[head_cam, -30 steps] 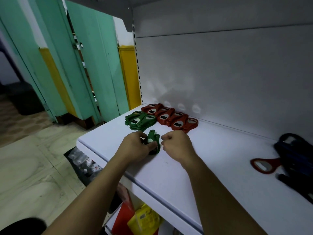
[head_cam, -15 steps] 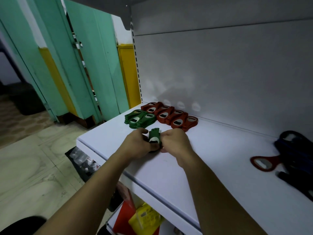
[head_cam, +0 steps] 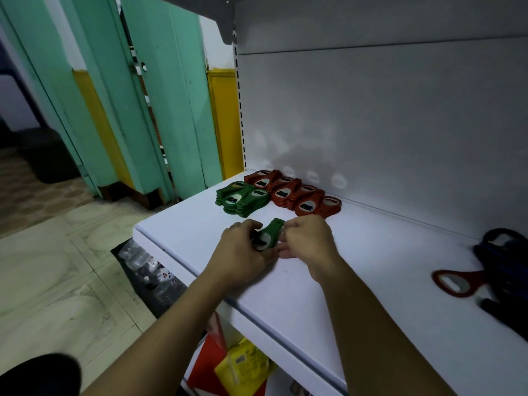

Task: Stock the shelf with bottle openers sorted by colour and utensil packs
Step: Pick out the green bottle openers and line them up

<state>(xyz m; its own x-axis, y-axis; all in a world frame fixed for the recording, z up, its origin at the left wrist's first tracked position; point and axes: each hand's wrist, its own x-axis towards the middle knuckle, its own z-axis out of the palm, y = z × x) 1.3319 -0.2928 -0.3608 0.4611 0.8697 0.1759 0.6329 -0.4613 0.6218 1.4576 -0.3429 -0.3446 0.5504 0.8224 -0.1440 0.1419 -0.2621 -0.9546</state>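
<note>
Left hand [head_cam: 243, 250] is gripping a bunch of green bottle openers [head_cam: 271, 235] near the shelf's [head_cam: 371, 252] front-left corner. Right hand [head_cam: 310, 241] is curling beside them, and I cannot tell if it is pinching. The bunch, upright a moment ago, is now tilting toward the green stack [head_cam: 243, 199]. Placing there looks likely next.

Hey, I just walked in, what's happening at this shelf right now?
A person is stocking a white shelf with bottle openers. The left hand grips a few green openers near the front edge, and the right hand pinches them from the other side. Behind them a green pile sits beside a red row along the back wall. Far right, a loose red opener lies by some dark openers.
</note>
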